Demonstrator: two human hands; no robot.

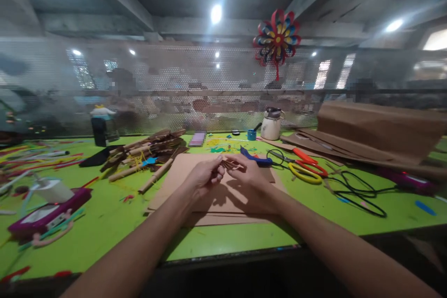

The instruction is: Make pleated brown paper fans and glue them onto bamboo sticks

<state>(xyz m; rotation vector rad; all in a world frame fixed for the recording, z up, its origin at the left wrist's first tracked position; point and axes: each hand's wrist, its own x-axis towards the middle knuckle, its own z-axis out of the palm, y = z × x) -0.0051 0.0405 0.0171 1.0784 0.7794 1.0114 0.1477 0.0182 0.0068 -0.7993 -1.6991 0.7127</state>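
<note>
Both my hands meet above a brown cardboard sheet (181, 191) lying on the green table (111, 223). My left hand (204, 178) is curled, its fingers pinching one end of a small brown cardboard piece (231, 164). My right hand (248, 177) is closed on the other end of the same piece. The piece is small and dark, and its exact shape is hard to make out.
A pile of brown rolled sticks (146, 153) lies at the left rear. Scissors with orange handles (303, 157), yellow-handled scissors (304, 173) and a black cable (359, 193) lie to the right. A purple tray (49, 214) sits at the left, folded cardboard (377, 130) at the right rear, a white jar (271, 125) behind.
</note>
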